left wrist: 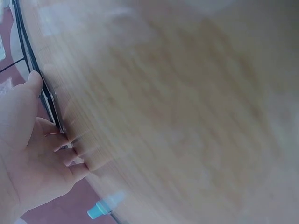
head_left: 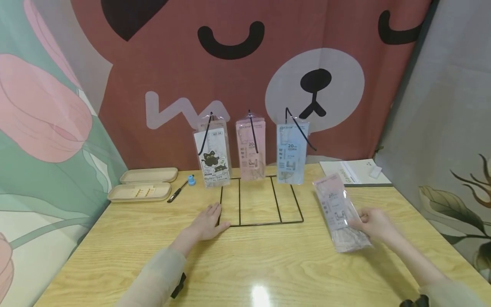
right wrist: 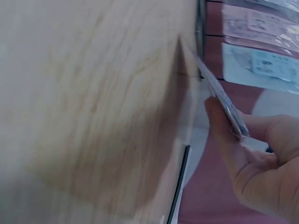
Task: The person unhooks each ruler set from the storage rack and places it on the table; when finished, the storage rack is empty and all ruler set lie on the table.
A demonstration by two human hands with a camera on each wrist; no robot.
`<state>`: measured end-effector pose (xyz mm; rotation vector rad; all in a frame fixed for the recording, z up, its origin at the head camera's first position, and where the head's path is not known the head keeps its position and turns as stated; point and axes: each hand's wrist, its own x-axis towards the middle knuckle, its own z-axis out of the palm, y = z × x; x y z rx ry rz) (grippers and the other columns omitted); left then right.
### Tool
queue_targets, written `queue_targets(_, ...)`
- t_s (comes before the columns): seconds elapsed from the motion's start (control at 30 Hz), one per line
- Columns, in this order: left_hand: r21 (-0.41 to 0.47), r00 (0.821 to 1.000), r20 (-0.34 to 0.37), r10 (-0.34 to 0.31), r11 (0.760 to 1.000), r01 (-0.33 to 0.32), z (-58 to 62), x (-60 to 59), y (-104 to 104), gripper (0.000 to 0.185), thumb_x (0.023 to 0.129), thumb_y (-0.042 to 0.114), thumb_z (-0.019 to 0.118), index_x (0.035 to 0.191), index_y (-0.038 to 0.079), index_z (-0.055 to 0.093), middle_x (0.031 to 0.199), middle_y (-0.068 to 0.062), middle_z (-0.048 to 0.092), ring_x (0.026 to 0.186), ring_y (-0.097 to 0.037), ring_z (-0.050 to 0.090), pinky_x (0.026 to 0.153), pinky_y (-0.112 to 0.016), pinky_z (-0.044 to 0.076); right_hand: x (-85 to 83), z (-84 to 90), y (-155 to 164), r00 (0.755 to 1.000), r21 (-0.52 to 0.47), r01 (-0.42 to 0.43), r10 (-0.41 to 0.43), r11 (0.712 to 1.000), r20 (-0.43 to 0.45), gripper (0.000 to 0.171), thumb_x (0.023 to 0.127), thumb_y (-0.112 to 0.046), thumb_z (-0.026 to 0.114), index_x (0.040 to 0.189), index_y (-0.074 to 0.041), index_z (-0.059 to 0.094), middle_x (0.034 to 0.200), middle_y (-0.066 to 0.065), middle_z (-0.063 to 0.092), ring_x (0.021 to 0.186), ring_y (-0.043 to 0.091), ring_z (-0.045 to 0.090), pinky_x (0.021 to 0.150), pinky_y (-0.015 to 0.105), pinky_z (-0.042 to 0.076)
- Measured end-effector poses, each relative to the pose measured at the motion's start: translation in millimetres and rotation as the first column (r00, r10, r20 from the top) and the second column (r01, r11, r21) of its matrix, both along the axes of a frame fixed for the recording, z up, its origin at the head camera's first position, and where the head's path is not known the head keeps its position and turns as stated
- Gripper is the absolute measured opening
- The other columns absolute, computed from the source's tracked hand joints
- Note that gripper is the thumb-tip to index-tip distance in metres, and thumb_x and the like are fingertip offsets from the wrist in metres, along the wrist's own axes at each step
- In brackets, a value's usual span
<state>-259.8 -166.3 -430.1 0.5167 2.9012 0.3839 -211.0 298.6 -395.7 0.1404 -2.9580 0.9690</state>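
My right hand [head_left: 377, 226] pinches a pink ruler set in clear packaging [head_left: 330, 198] by its lower right edge, right of the black wire display rack [head_left: 261, 224]. In the right wrist view, thumb and fingers sit on either face of the pack [right wrist: 223, 106], seen edge-on. My left hand [head_left: 205, 222] rests on the table at the rack's front left corner, fingers extended along its base. Three packs hang from the rack's hooks: a white ruler set with black cats [head_left: 212, 164], a pink one [head_left: 245, 162] and a blue one [head_left: 291, 160].
On the back left of the table [head_left: 153, 256] lie an opened beige case [head_left: 115, 195], a black pen [head_left: 176, 194] and a small blue-capped item [head_left: 191, 180]. A notebook [head_left: 353, 168] with a white eraser-like block [head_left: 375, 172] lies back right. A printed curtain hangs behind.
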Motion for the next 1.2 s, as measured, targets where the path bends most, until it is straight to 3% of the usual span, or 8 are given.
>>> queue_targets(0.2, 0.008, 1.0, 0.008, 0.004, 1.0, -0.004, 2.1, -0.2, -2, 0.073, 0.098, 0.046, 0.043, 0.147, -0.004, 0.021, 0.155, -0.022, 0.018, 0.143, -0.041, 0.017, 0.117, -0.053, 0.018, -13.3, -2.5, -9, 0.994, 0.062, -0.024, 0.018, 0.998, 0.108, 0.022, 0.08, -0.012, 0.068, 0.079, 0.009, 0.062, 0.063, 0.005, 0.062, 0.056, 0.013, 0.053, 0.048, 0.026, 0.046)
queue_targets(0.33, 0.003, 1.0, 0.004, 0.007, 1.0, -0.007, 5.3, 0.7, -2, 0.073, 0.098, 0.045, 0.043, 0.147, -0.004, 0.021, 0.155, -0.022, 0.018, 0.142, -0.042, 0.018, 0.117, -0.053, 0.019, -16.1, 1.5, -13, 0.992, 0.112, -0.023, 0.009, 0.993, 0.124, 0.024, 0.079, -0.012, 0.069, 0.077, 0.009, 0.059, 0.063, 0.007, 0.06, 0.056, 0.016, 0.053, 0.049, 0.028, 0.047)
queue_targets(0.43, -0.004, 1.0, 0.003, -0.001, 1.0, 0.001, 5.6, 0.7, -1, 0.073, 0.098, 0.045, 0.043, 0.147, -0.005, 0.022, 0.155, -0.023, 0.018, 0.142, -0.042, 0.018, 0.117, -0.053, 0.019, -16.7, 4.7, -17, 0.996, 0.21, -0.013, -0.006, 0.978, 0.089, 0.049, 0.077, -0.024, 0.074, 0.094, 0.019, 0.055, 0.081, 0.027, 0.061, 0.071, 0.035, 0.059, 0.064, 0.044, 0.054)
queue_targets(0.53, -0.015, 1.0, 0.001, -0.009, 1.0, 0.009, 4.5, 0.7, -1, 0.073, 0.098, 0.045, 0.042, 0.147, -0.005, 0.022, 0.155, -0.023, 0.019, 0.142, -0.042, 0.019, 0.117, -0.053, 0.02, -21.1, 10.3, -26, 0.998, 0.221, -0.012, -0.001, 0.975, 0.059, 0.093, 0.076, -0.041, 0.075, 0.126, 0.026, 0.033, 0.117, 0.048, 0.044, 0.105, 0.058, 0.047, 0.091, 0.064, 0.043)
queue_targets(0.6, -0.019, 1.0, 0.002, -0.012, 1.0, 0.012, 3.6, 0.8, 0, 0.073, 0.098, 0.046, 0.042, 0.147, -0.005, 0.021, 0.155, -0.022, 0.018, 0.142, -0.041, 0.018, 0.117, -0.053, 0.02, -28.1, 14.8, -34, 0.999, 0.161, -0.03, 0.024, 0.987, 0.041, 0.112, 0.077, -0.049, 0.072, 0.137, 0.025, 0.013, 0.133, 0.051, 0.024, 0.12, 0.063, 0.03, 0.1, 0.069, 0.03)
queue_targets(0.73, -0.017, 1.0, 0.002, -0.009, 1.0, 0.009, 2.6, 0.4, 0, 0.073, 0.098, 0.046, 0.041, 0.147, -0.004, 0.021, 0.155, -0.022, 0.018, 0.143, -0.041, 0.018, 0.117, -0.053, 0.019, -49.9, 21.7, -50, 0.995, -0.033, -0.097, 0.098, 0.995, 0.022, 0.11, 0.084, -0.049, 0.065, 0.144, 0.016, -0.001, 0.145, 0.043, 0.012, 0.13, 0.059, 0.019, 0.106, 0.068, 0.023)
queue_targets(1.07, -0.019, 1.0, 0.005, -0.011, 1.0, 0.011, 2.8, -0.9, -1, 0.074, 0.098, 0.047, 0.041, 0.147, -0.004, 0.021, 0.155, -0.022, 0.017, 0.143, -0.041, 0.018, 0.117, -0.052, 0.018, -108.9, 13.8, -82, 0.994, -0.225, -0.102, 0.089, 0.969, -0.064, 0.098, 0.087, -0.036, 0.066, 0.15, 0.001, 0.002, 0.154, 0.029, 0.012, 0.14, 0.048, 0.015, 0.112, 0.062, 0.018)
queue_targets(1.2, -0.011, 1.0, 0.01, -0.006, 1.0, 0.006, 3.6, -0.3, 0, 0.074, 0.098, 0.046, 0.041, 0.148, -0.004, 0.02, 0.155, -0.022, 0.017, 0.143, -0.041, 0.017, 0.118, -0.052, 0.018, -123.2, 15.0, -94, 0.995, -0.383, -0.094, 0.079, 0.919, -0.055, 0.087, 0.088, -0.033, 0.066, 0.15, -0.003, 0.012, 0.153, 0.023, 0.022, 0.141, 0.042, 0.021, 0.113, 0.059, 0.022)
